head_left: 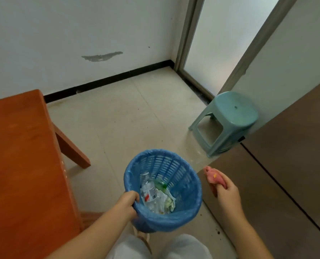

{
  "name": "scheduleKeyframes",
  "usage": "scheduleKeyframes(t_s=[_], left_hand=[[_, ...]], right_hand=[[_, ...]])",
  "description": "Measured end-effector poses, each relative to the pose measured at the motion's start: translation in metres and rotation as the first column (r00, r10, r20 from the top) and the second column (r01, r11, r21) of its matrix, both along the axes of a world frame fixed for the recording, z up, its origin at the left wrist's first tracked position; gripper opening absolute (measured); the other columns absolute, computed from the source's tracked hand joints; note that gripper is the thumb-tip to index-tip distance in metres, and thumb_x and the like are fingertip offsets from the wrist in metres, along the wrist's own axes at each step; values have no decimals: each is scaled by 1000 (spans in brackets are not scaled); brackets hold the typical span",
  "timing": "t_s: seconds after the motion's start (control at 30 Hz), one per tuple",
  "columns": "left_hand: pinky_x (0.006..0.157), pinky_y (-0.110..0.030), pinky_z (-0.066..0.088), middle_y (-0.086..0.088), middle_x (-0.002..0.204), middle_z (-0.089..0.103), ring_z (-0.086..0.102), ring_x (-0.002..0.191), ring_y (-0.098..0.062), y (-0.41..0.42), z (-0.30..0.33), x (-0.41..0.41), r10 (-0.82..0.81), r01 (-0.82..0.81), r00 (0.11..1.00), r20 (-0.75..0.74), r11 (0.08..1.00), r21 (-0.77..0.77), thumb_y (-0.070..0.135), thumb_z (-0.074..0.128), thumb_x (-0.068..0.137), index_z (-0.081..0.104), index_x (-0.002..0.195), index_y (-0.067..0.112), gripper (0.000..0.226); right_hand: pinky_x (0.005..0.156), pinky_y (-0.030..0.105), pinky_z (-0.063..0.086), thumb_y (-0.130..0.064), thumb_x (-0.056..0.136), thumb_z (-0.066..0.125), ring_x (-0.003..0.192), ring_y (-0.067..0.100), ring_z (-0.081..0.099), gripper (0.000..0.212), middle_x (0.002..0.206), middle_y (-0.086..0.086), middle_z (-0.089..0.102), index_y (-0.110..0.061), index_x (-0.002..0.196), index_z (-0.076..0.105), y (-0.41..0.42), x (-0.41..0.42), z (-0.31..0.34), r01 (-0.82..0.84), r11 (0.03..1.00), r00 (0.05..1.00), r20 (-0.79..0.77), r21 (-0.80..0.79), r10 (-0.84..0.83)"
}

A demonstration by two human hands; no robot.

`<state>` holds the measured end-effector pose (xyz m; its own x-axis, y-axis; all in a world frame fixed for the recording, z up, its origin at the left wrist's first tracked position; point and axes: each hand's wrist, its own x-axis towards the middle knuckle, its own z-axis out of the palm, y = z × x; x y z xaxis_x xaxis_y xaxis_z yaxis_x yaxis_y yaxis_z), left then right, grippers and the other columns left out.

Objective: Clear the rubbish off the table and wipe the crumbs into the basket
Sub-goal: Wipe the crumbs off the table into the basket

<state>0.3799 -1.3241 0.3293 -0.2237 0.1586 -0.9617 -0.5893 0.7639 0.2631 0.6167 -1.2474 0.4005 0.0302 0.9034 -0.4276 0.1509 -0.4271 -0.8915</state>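
**Basket held up beside the table, cloth in the other hand**

Above the pale tiled floor [118, 116], just right of the table, the blue basket [181, 184] hangs in the air, tilted so its mouth faces the camera. The left hand [126, 203] grips its near-left rim, fingers curled over the edge and inside. A blue liner bag [166, 220] is folded over the rim. At the bottom of the basket lie a crushed clear plastic bottle [148, 193] with a red-and-white label, something green [160, 185] beside it, and crumpled pale wrappers [167, 200].

The right hand [227, 193] is to the right of the basket, apart from it, closed around a bunched pink cloth [214, 177] that sticks out past the fingers toward the far side; a small yellow speck sits on the cloth.

The orange-brown wooden table [19, 146] fills the left side, one leg [71, 148] slanting down to the floor. A pale green plastic stool [230, 116] stands far right, near a frosted glass door [220, 38]. A brown panel [286, 165] runs along the right edge. White trouser knees [187, 247] show at the near edge
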Motion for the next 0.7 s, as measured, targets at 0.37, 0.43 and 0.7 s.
scheduleKeyframes(t_s=[0.37,0.43,0.7], left_hand=[[81,-41,51,-20,90,58,59,80,-35,163,-1,-148,113,-109,993,-33,990,93,-11,37,77,49,99,-3,26],[68,-34,48,-12,76,50,51,64,-28,190,-2,-169,142,-139,990,-21,985,105,-8,37,85,46,85,-2,11],[80,-37,42,-9,74,48,49,64,-27,314,10,-243,419,-406,904,-90,904,131,-8,38,87,45,89,-3,9]], right_hand=[[82,20,47,-7,92,50,95,6,59,29,106,1,64,-16,117,60,198,-134,11,-202,978,974,110,48,196],[80,17,44,-5,91,48,91,1,56,32,104,0,62,-16,119,59,245,-163,6,-283,956,953,132,72,272],[62,3,46,3,89,46,90,-1,65,32,101,-5,70,-14,109,64,438,-285,10,-571,819,821,31,50,570]])
